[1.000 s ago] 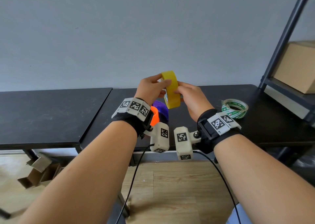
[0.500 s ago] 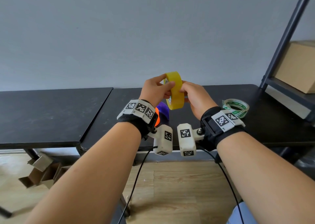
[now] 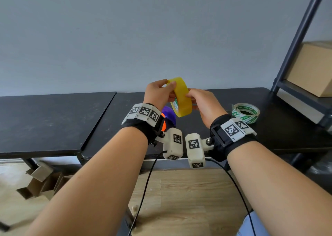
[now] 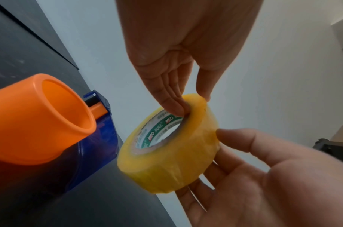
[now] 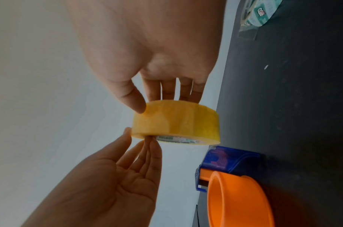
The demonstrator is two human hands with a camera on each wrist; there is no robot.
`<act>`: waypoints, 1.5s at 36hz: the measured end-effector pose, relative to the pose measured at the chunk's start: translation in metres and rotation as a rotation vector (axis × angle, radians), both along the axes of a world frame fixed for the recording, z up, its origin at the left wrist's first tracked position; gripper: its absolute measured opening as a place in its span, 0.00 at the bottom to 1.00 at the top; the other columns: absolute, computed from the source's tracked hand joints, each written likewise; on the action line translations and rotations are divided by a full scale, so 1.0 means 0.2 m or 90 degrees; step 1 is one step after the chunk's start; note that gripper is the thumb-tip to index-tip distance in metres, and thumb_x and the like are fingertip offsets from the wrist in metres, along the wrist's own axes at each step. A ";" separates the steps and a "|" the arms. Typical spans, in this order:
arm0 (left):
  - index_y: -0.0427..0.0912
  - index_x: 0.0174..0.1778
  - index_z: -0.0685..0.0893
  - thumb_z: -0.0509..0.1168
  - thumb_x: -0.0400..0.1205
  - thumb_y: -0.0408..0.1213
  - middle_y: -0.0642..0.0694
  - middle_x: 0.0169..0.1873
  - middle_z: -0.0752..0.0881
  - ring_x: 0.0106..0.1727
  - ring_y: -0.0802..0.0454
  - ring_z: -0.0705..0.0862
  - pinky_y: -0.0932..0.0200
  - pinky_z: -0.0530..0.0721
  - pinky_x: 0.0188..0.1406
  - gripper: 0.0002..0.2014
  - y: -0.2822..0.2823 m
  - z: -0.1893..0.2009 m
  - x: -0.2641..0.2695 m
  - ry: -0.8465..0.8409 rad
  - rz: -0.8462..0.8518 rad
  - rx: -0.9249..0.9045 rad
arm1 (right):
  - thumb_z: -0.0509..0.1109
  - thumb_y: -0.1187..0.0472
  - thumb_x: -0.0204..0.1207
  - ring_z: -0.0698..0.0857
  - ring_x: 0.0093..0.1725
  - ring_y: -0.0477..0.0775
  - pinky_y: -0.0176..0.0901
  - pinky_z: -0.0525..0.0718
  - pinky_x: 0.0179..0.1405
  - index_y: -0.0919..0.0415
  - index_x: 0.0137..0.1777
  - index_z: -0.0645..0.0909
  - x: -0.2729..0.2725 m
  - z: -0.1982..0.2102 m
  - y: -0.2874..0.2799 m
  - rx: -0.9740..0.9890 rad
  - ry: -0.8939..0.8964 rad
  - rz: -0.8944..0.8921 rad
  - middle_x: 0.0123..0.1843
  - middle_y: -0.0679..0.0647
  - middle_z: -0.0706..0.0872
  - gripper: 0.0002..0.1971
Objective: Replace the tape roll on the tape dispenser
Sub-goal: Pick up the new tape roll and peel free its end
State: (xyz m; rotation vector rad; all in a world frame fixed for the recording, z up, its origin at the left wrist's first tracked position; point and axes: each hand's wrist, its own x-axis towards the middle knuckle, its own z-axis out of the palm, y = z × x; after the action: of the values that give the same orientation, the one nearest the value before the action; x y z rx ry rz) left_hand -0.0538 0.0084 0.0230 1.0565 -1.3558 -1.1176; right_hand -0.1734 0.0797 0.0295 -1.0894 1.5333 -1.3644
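A full yellow tape roll [image 3: 181, 97] is held in the air between both hands, above the black table [image 3: 53, 120]. My left hand [image 3: 158, 95] pinches its top edge: in the left wrist view its fingers [image 4: 174, 106] reach into the core and the thumb lies on the outer face of the tape roll [image 4: 172, 161]. My right hand [image 3: 203, 104] holds the other side, thumb and fingers on the tape roll [image 5: 176, 121]. Below stands the tape dispenser [image 4: 96, 138], blue with a bare orange hub [image 4: 40, 119], partly hidden behind my left wrist in the head view.
A nearly used-up roll with a green and white core [image 3: 246, 112] lies on the table at the right. A dark metal shelf [image 3: 296, 43] with a cardboard box [image 3: 312, 70] stands at the far right. Flattened cardboard [image 3: 41, 183] lies on the floor under the table.
The yellow roll has been turned and tilted between the hands, its printed core now facing down to the left. My left fingers have shifted to its top edge.
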 end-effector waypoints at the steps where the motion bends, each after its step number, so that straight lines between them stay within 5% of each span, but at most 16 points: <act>1: 0.29 0.70 0.79 0.68 0.81 0.39 0.41 0.34 0.88 0.34 0.49 0.87 0.57 0.87 0.39 0.24 0.00 0.00 0.00 0.002 0.001 -0.001 | 0.66 0.61 0.77 0.88 0.56 0.64 0.58 0.84 0.63 0.60 0.48 0.87 0.00 0.00 0.00 0.001 -0.004 0.001 0.60 0.66 0.88 0.08; 3: 0.31 0.71 0.79 0.68 0.80 0.41 0.42 0.34 0.88 0.34 0.50 0.87 0.58 0.88 0.40 0.25 0.01 0.00 0.00 -0.001 -0.004 -0.005 | 0.66 0.62 0.77 0.88 0.57 0.62 0.57 0.84 0.62 0.55 0.45 0.85 0.00 0.00 -0.01 -0.004 -0.015 -0.006 0.60 0.64 0.89 0.06; 6: 0.33 0.70 0.79 0.69 0.79 0.45 0.44 0.39 0.87 0.31 0.55 0.85 0.60 0.86 0.39 0.27 0.03 0.03 0.00 -0.030 -0.037 -0.014 | 0.66 0.62 0.77 0.87 0.57 0.61 0.60 0.84 0.64 0.60 0.52 0.86 0.00 0.02 -0.01 -0.015 -0.037 -0.026 0.59 0.63 0.89 0.09; 9: 0.44 0.64 0.82 0.72 0.78 0.37 0.45 0.41 0.84 0.33 0.52 0.85 0.56 0.89 0.43 0.18 0.07 0.05 0.00 -0.029 -0.074 -0.007 | 0.64 0.62 0.78 0.85 0.50 0.57 0.59 0.85 0.61 0.67 0.57 0.85 0.01 0.03 -0.02 -0.025 -0.049 -0.028 0.52 0.61 0.87 0.13; 13: 0.40 0.81 0.66 0.72 0.78 0.34 0.44 0.43 0.85 0.35 0.51 0.88 0.55 0.91 0.45 0.35 0.09 0.05 -0.01 -0.015 -0.072 -0.011 | 0.62 0.65 0.78 0.83 0.48 0.58 0.57 0.84 0.55 0.73 0.64 0.82 0.02 0.05 0.00 -0.025 -0.049 -0.026 0.51 0.70 0.86 0.18; 17: 0.37 0.79 0.69 0.72 0.79 0.33 0.44 0.40 0.85 0.33 0.51 0.88 0.55 0.91 0.44 0.32 0.10 0.06 0.00 -0.014 -0.063 -0.018 | 0.61 0.66 0.75 0.82 0.48 0.58 0.54 0.81 0.51 0.76 0.63 0.80 0.03 0.04 0.01 -0.033 -0.042 -0.015 0.48 0.68 0.84 0.19; 21: 0.38 0.81 0.67 0.72 0.79 0.34 0.45 0.40 0.86 0.33 0.51 0.88 0.53 0.91 0.46 0.34 0.11 0.05 0.00 -0.015 -0.060 -0.017 | 0.63 0.62 0.63 0.79 0.45 0.63 0.69 0.82 0.59 0.78 0.62 0.76 0.03 0.03 0.00 -0.035 -0.034 -0.028 0.59 0.79 0.80 0.28; 24: 0.38 0.81 0.66 0.72 0.79 0.34 0.41 0.44 0.87 0.35 0.49 0.89 0.53 0.91 0.45 0.35 0.11 0.05 -0.01 -0.014 -0.062 -0.022 | 0.63 0.63 0.61 0.82 0.61 0.77 0.75 0.77 0.68 0.76 0.58 0.79 0.02 0.02 -0.01 -0.028 -0.047 -0.032 0.64 0.76 0.81 0.25; 27: 0.38 0.81 0.66 0.72 0.78 0.33 0.37 0.47 0.87 0.37 0.47 0.89 0.52 0.92 0.45 0.35 0.11 0.04 -0.01 -0.004 -0.066 -0.017 | 0.60 0.69 0.65 0.85 0.59 0.71 0.68 0.80 0.68 0.62 0.46 0.88 0.02 0.02 -0.01 -0.034 -0.031 -0.022 0.57 0.70 0.88 0.16; 29: 0.37 0.81 0.66 0.72 0.78 0.32 0.35 0.48 0.87 0.35 0.48 0.89 0.51 0.92 0.45 0.35 0.11 0.04 -0.02 0.007 -0.068 -0.011 | 0.57 0.75 0.69 0.85 0.51 0.62 0.58 0.84 0.60 0.56 0.52 0.90 0.02 0.02 0.00 -0.043 -0.018 -0.018 0.50 0.63 0.89 0.24; 32: 0.36 0.81 0.65 0.72 0.78 0.33 0.37 0.47 0.86 0.32 0.51 0.88 0.51 0.91 0.46 0.36 0.10 0.04 -0.03 -0.003 -0.060 -0.012 | 0.56 0.79 0.70 0.86 0.52 0.57 0.49 0.85 0.56 0.58 0.63 0.88 0.00 -0.01 0.00 -0.056 -0.002 0.001 0.53 0.60 0.91 0.29; 35: 0.36 0.81 0.65 0.71 0.79 0.33 0.38 0.46 0.88 0.36 0.46 0.89 0.47 0.91 0.51 0.34 0.09 0.04 -0.02 -0.019 -0.060 -0.011 | 0.58 0.79 0.68 0.87 0.62 0.61 0.58 0.85 0.66 0.56 0.66 0.87 -0.01 -0.03 0.00 -0.057 0.020 0.027 0.58 0.59 0.91 0.31; 40: 0.31 0.77 0.71 0.69 0.81 0.35 0.38 0.41 0.89 0.34 0.46 0.90 0.48 0.91 0.49 0.29 0.04 0.02 -0.01 -0.002 -0.037 0.009 | 0.62 0.74 0.68 0.85 0.63 0.62 0.57 0.82 0.67 0.54 0.55 0.89 -0.02 -0.02 0.01 -0.038 0.056 0.048 0.58 0.60 0.90 0.22; 45: 0.29 0.76 0.70 0.66 0.83 0.36 0.33 0.43 0.88 0.36 0.42 0.89 0.47 0.90 0.49 0.27 0.02 0.01 0.00 0.012 -0.023 0.024 | 0.66 0.70 0.72 0.82 0.53 0.53 0.40 0.77 0.46 0.60 0.56 0.87 -0.02 -0.05 0.00 -0.015 0.112 0.072 0.53 0.57 0.88 0.15; 50: 0.34 0.67 0.81 0.61 0.85 0.43 0.39 0.41 0.87 0.29 0.47 0.86 0.54 0.89 0.32 0.20 0.00 0.00 0.02 -0.140 -0.002 0.001 | 0.67 0.67 0.74 0.83 0.48 0.52 0.41 0.78 0.43 0.60 0.57 0.87 -0.02 -0.06 -0.01 -0.038 0.138 0.072 0.51 0.56 0.88 0.14; 54: 0.43 0.67 0.84 0.59 0.84 0.40 0.43 0.58 0.87 0.49 0.44 0.87 0.53 0.86 0.53 0.17 0.01 -0.01 0.04 -0.283 0.053 -0.117 | 0.67 0.64 0.76 0.81 0.44 0.50 0.42 0.75 0.39 0.59 0.57 0.87 -0.01 -0.06 -0.02 -0.035 0.170 0.066 0.48 0.54 0.85 0.12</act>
State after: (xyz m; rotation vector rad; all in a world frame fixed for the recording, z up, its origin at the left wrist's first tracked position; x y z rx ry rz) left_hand -0.0450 0.0100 0.0206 1.2576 -1.7081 -0.7011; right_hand -0.1761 0.0757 0.0181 -1.4116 1.6097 -1.2343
